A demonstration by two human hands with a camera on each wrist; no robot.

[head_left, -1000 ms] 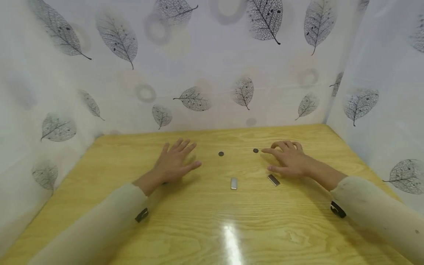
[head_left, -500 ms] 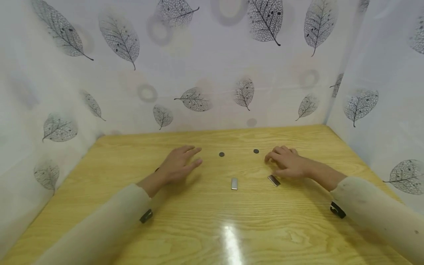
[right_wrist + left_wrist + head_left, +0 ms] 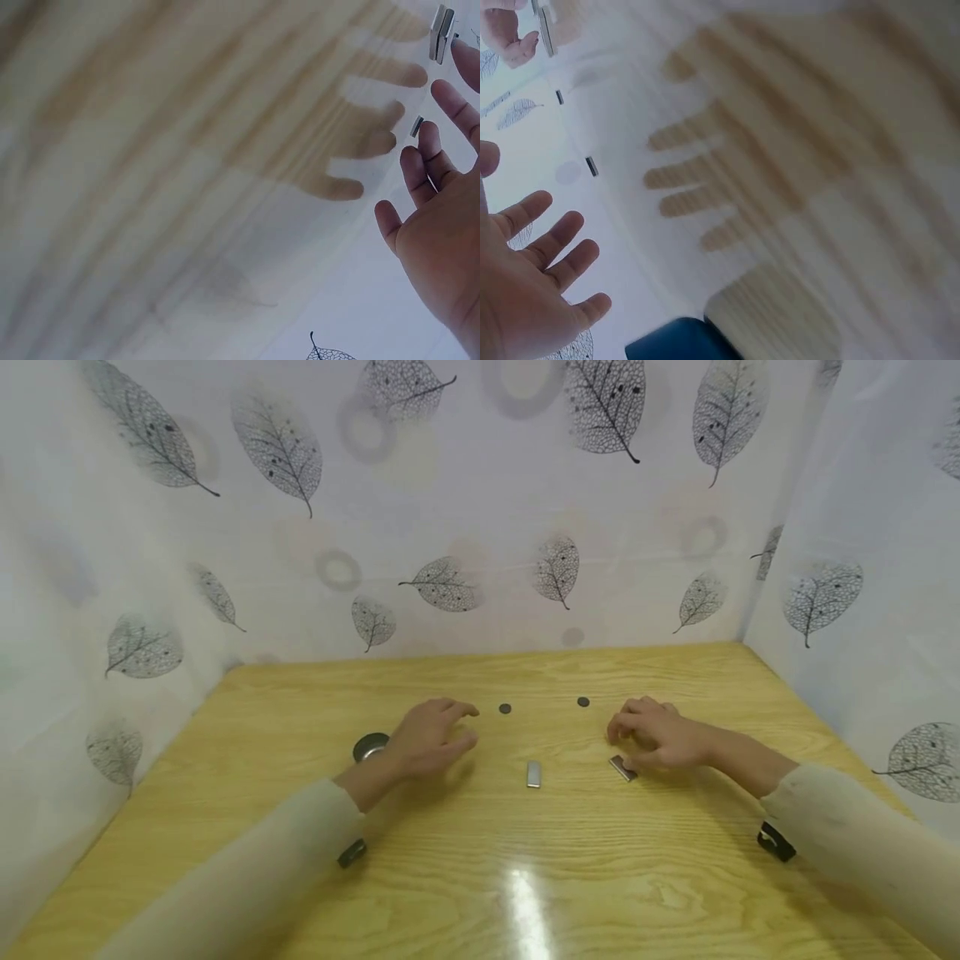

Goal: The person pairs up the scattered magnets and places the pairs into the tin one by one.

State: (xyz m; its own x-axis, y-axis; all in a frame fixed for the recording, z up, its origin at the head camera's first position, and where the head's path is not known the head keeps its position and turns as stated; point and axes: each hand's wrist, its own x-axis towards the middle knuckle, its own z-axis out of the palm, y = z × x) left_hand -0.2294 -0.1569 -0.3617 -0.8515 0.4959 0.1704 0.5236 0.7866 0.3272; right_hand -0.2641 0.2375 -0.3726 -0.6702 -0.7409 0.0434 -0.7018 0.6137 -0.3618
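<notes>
My left hand [image 3: 431,739] hovers palm down over the wooden table [image 3: 480,860], fingers loosely extended and holding nothing. A round, dark-rimmed dish [image 3: 371,746] lies partly hidden behind that wrist. To the right of its fingertips is a small dark disc [image 3: 505,708]. My right hand [image 3: 656,735] bends loosely over the table, its thumb overlapping the end of a dark-faced rectangular metal block [image 3: 622,767] in the head view. The right wrist view shows this hand [image 3: 442,225] with relaxed, spread fingers. A silver rectangular block [image 3: 533,774] lies between the hands, and a second dark disc [image 3: 583,702] sits farther back.
White curtains [image 3: 480,510] printed with grey leaves surround the table's back and sides. A bright light reflection [image 3: 527,910] shows on the tabletop near the front. Black wrist straps [image 3: 776,842] show below the sleeves.
My left hand has shifted right, bringing the dish into view behind its wrist. The right hand's fingers have bent more, and its thumb has come over the dark-faced block.
</notes>
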